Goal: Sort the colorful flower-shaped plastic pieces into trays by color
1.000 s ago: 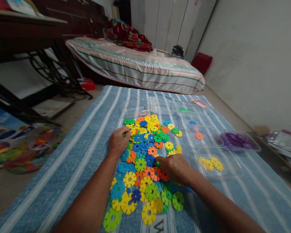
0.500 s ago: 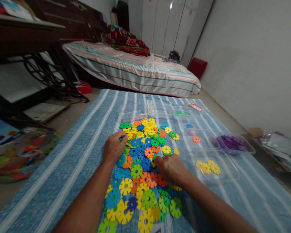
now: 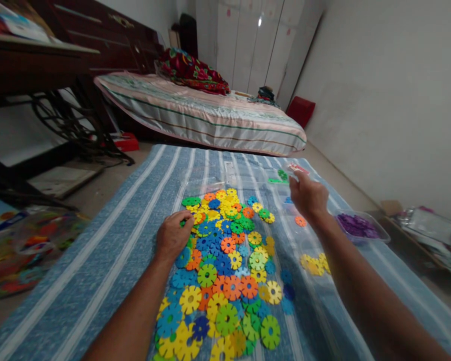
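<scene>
Spread nearest on the blue striped cloth (image 3: 108,240): a mixed heap of notched discs (image 3: 221,263). Right of the heap, yellow discs (image 3: 312,264) partly behind the right forearm (image 3: 357,281), open to a scattering nudge should that arm sink too low. At the heap's left edge, the left hand (image 3: 175,233), curled over a sliver of green (image 3: 182,223). Well right of the heap, purple discs (image 3: 355,225) in a clear tub (image 3: 387,239); closer in, a lone orange disc (image 3: 299,221). Beyond the heap's far right corner, the right hand (image 3: 308,194), bunched beside a green disc (image 3: 282,174). At this distance, impossible to tell for either hand: pinched or released. Likeliest mishap there: a stray bounce off the nearby green strip (image 3: 277,181) after a careless release. Farthest back, a bed (image 3: 210,118).
</scene>
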The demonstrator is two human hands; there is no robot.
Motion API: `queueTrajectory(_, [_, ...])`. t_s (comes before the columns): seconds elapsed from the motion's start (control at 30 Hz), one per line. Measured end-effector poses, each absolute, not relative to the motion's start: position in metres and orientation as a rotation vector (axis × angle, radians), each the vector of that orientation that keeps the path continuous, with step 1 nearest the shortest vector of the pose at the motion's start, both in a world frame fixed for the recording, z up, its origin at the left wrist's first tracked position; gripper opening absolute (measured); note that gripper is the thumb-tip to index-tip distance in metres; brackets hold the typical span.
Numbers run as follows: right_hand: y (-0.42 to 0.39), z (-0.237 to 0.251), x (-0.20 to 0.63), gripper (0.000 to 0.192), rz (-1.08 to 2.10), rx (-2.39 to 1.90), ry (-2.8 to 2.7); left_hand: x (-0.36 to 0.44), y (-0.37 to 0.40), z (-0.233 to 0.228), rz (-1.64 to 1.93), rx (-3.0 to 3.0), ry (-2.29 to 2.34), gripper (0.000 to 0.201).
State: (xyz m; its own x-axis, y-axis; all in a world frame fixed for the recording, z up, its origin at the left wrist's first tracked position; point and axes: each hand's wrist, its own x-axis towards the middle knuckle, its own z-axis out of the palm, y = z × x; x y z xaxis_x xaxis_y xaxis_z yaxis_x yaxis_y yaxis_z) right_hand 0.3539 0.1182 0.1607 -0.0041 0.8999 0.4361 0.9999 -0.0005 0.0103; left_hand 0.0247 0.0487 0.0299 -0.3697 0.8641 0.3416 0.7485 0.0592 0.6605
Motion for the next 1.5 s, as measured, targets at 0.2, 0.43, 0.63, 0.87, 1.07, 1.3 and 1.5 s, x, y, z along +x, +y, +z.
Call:
queueTrajectory(0.2, [0.095, 0.128, 0.363, 0.035, -0.333, -1.837, -2.15, 0.025, 0.049, 0.028, 1.22, 1.664, 2.178, 0.023])
queueTrajectory(0.43, [0.041, 0.1, 0.357, 0.032, 0.2, -1.582, -2.536, 0.028, 0.048, 0.03, 1.192, 1.661, 2.173, 0.022])
queueTrajectory(0.63, [0.009, 0.099, 0.352, 0.023, 0.491, -1.426, -2.826, 0.033, 0.048, 0.035, 1.158, 1.655, 2.19, 0.021])
queueTrajectory(0.87, [-0.003, 0.096, 0.345, 0.027, 0.413, -1.441, -2.982, 0.034, 0.047, 0.036, 1.149, 1.668, 2.179, 0.022])
queueTrajectory(1.07, [0.002, 0.097, 0.338, 0.036, 0.217, -1.684, -3.009, 0.035, 0.047, 0.037, 1.151, 1.668, 2.173, 0.023])
queueTrajectory(1.3, [-0.003, 0.104, 0.342, 0.029, 0.221, -1.773, -2.975, 0.036, 0.047, 0.036, 1.161, 1.66, 2.187, 0.022])
queueTrajectory(1.5, [0.003, 0.108, 0.334, 0.031, 0.234, -1.728, -2.957, 0.036, 0.047, 0.036, 1.164, 1.656, 2.191, 0.021])
